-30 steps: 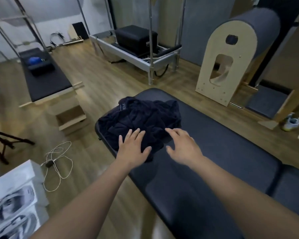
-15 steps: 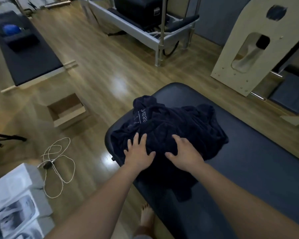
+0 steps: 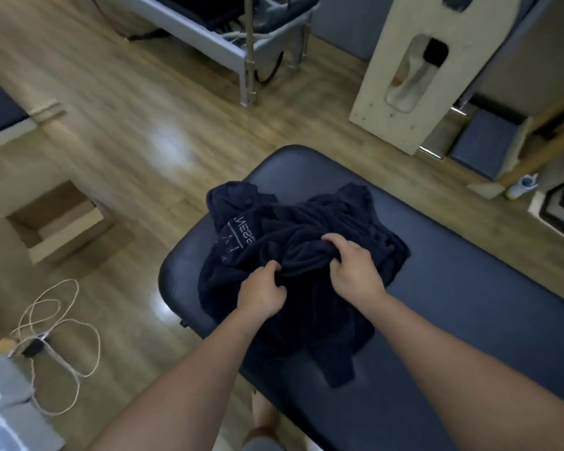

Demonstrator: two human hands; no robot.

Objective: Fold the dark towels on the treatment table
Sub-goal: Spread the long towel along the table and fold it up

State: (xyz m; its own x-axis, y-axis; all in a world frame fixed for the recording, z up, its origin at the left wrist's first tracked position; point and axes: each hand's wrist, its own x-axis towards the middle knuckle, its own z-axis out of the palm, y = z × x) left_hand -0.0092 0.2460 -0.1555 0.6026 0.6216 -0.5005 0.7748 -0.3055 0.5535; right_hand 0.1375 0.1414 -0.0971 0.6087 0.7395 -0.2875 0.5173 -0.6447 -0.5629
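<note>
Left grip [image 3: 261, 292], right grip [image 3: 355, 270]: crumpled towels [image 3: 310, 227]

Pale lettering [image 3: 245, 234] "NESS", turned sideways, partly lost in folds, on the dark towel [image 3: 310, 245]

Navy, maybe black, towels [image 3: 306, 255]

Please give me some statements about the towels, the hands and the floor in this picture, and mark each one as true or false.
1. Both the left hand and the right hand grip the dark towels. True.
2. The towels are already neatly folded. False: they form a crumpled heap.
3. The heap lies near the rounded end of the treatment table. True.
4. The white cable lies on the table. False: it lies on the wooden floor.
</note>
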